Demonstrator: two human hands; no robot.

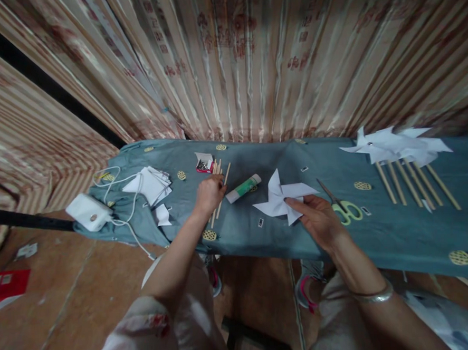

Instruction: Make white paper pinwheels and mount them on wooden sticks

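Note:
My right hand [320,220] pinches a folded white paper pinwheel [277,196] between thumb and fingers, just above the cloth. Over a small group of thin wooden sticks [216,168] my left hand [211,194] is closed, its fingertips gripping one stick; the far side of the fingers is hidden. Directly behind the sticks stands an open small red-and-white box of metal pins [205,164]. Between my hands lies a green-and-white glue stick [243,188]. Scissors with light green handles [346,212] rest just right of my right hand.
Pinwheels on sticks [404,146] lie together at the right. Cut white paper [151,185] is stacked at the left, beside a white power bank [89,212] with a looping cable [135,215]. A blue-green cloth [293,240] covers the narrow table; a striped curtain [243,63] hangs behind.

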